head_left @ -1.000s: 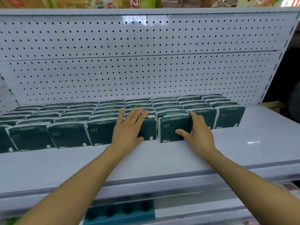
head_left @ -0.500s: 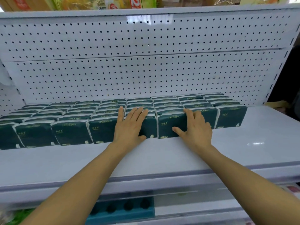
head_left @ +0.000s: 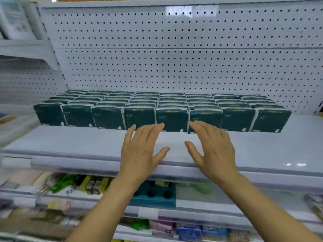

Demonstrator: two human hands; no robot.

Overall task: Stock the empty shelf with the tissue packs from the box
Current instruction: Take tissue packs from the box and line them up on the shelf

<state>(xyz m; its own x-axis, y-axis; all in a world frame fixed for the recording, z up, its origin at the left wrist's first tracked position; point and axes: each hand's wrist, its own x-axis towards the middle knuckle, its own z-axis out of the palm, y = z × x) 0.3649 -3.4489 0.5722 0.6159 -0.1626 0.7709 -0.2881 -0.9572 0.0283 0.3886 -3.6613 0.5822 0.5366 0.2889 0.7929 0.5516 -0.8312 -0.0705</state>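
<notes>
Several dark green tissue packs (head_left: 172, 119) stand in tight rows at the back of the white shelf (head_left: 262, 147), against the pegboard. My left hand (head_left: 141, 151) hovers over the shelf's front part, fingers straight and spread, fingertips just short of the front row. My right hand (head_left: 211, 149) is beside it in the same pose, palm down, holding nothing. No box is in view.
A white pegboard back wall (head_left: 174, 67) rises behind the packs. Below the shelf, lower shelves hold a teal tray with round holes (head_left: 153, 194) and assorted small goods (head_left: 87, 184). Another shelf unit (head_left: 21, 49) stands at the left.
Both hands have let go of the front-row packs and pulled back toward me. The pushed packs now sit flush in the front row. The view has shifted left and back.
</notes>
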